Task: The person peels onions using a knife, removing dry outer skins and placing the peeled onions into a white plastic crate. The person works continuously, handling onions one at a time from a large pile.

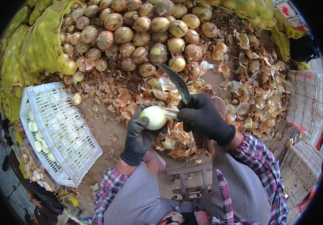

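Note:
My left hand (141, 132), in a dark work glove, holds a peeled pale onion (153, 117) in front of my knees. My right hand (203, 118), gloved too, grips a knife with a dark curved blade (177, 81) that points up and to the left. A strip of onion skin (170, 113) stretches between the onion and my right fingers. Beneath both hands lie loose onion skins (178, 137). Beyond them rises a heap of unpeeled onions (141, 39).
A white plastic crate (65, 132) with peeled onions stands at the left. Yellow mesh sacks (42, 47) line the upper left. More crates (305, 98) stand at the right, past a pile of skins (262, 92). Part of a person (44, 212) shows at the lower left.

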`<state>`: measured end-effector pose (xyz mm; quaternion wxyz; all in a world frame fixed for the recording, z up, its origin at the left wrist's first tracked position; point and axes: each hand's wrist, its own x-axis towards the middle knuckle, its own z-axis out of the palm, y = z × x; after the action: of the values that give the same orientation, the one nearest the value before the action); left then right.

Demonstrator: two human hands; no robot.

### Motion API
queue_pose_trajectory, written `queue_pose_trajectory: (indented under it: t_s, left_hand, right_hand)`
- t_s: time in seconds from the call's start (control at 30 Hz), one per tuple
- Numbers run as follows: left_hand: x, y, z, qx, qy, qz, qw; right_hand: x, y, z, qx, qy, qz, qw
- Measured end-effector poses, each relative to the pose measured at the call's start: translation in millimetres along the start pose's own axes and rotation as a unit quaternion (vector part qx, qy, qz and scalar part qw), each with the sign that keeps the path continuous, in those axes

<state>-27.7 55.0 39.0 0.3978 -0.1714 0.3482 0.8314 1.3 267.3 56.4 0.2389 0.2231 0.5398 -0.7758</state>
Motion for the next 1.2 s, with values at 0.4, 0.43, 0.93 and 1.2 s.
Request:
queue_pose_trajectory:
  t_s: [0.4, 0.43, 0.93, 1.2]
  left_hand:
    - [7, -5, -21, -0.135, 0.007, -0.033, 0.990]
    - [5, -5, -22, -0.125, 0.033, -0.038, 0.991]
    - [2, 0, -24, -0.050, 0.074, 0.043, 0.995]
    - [2, -8, -15, -0.015, 0.041, 0.080, 0.996]
  right_hand:
    - [-7, 39, -12, -0.521, 0.083, -0.305, 0.793]
    - [-9, 32, -7, -0.567, 0.079, -0.340, 0.746]
    - [-29, 25, -1, -0.706, 0.019, -0.343, 0.619]
    - [-23, 23, 6, -0.639, -0.015, -0.229, 0.734]
